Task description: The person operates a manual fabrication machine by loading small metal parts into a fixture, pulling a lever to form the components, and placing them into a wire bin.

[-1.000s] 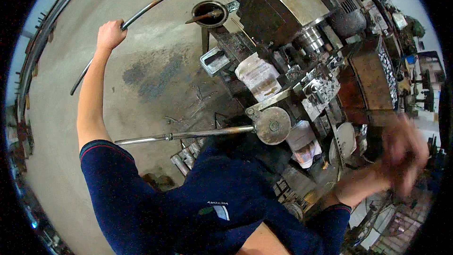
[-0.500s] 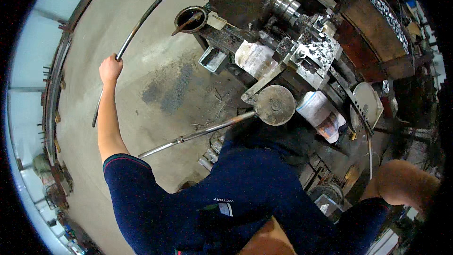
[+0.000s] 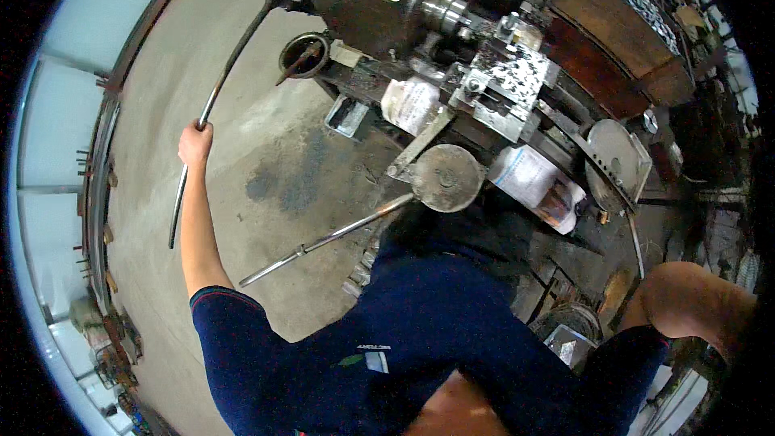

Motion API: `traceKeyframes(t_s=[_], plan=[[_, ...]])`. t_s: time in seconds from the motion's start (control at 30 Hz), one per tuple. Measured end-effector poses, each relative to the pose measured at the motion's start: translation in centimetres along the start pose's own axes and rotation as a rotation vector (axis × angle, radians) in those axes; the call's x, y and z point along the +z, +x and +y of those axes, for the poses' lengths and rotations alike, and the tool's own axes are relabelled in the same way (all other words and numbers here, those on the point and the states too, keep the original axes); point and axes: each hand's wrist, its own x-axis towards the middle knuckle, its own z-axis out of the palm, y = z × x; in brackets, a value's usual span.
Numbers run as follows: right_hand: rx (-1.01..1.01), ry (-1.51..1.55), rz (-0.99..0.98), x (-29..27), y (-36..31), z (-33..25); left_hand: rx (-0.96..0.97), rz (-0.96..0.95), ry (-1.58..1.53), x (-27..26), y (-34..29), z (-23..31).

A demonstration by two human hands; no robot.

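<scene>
My left hand [image 3: 195,143], arm stretched out to the left, is closed around a long bent metal lever [image 3: 224,82]. The lever's lower end sticks out below my fist, and its upper end runs to a dark hub at the machine's far left. My right arm [image 3: 686,299] is bent at the right side; its hand lies out of sight. Ahead stands a lathe-like machine with a shiny round spindle [image 3: 446,12] and a tool slide [image 3: 510,85] covered in metal chips.
A round grey disc [image 3: 448,179] with a long metal bar [image 3: 339,234] is in front of my body. Two white sacks [image 3: 410,105] [image 3: 537,186] lie over the machine bed. A round pot [image 3: 304,56] and small tray [image 3: 347,116] are at its left; a chip-filled trough [image 3: 634,4] stands behind.
The view has shifted, so the machine appears farther left. My left hand keeps its grip on the lever and appears slightly lower in the picture. My right arm looks nearly unchanged.
</scene>
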Motion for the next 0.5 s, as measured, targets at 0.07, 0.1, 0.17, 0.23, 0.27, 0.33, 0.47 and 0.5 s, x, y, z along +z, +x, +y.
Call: traceKeyframes(t_s=[0.07, 0.1, 0.17, 0.23, 0.27, 0.33, 0.47, 0.5], plan=[[0.009, -0.002, 0.010, -0.1, -0.6, -0.4, 0.120, 0.106, -0.321, 0.9, 0.3, 1.5], [0.023, -0.011, 0.027, -0.2, -1.0, -0.8, 0.243, 0.189, -0.567, 2.1, 0.7, 2.6], [0.076, -0.049, 0.063, 0.1, -1.8, -1.2, 0.410, 0.399, -0.815, 2.7, -2.6, 9.3], [0.119, -0.024, 0.099, 0.0, -2.7, -0.5, 0.382, 0.054, -0.782, 6.7, -5.9, 11.1], [0.160, -0.014, 0.134, 0.2, -3.3, -0.1, 0.297, -0.319, -0.670, 8.4, -7.1, 12.8], [0.284, -0.007, 0.251, 0.8, -4.2, 0.1, 0.429, -0.348, -0.499, 18.3, -8.2, 11.6], [0.993, -0.369, 0.463, 2.1, -10.5, 0.6, 0.481, -0.448, -0.437, 23.3, -11.0, 13.9], [0.997, -0.277, 0.467, 2.3, -12.4, 0.5, 0.587, -0.475, -0.278, 22.6, -10.3, 14.9]])
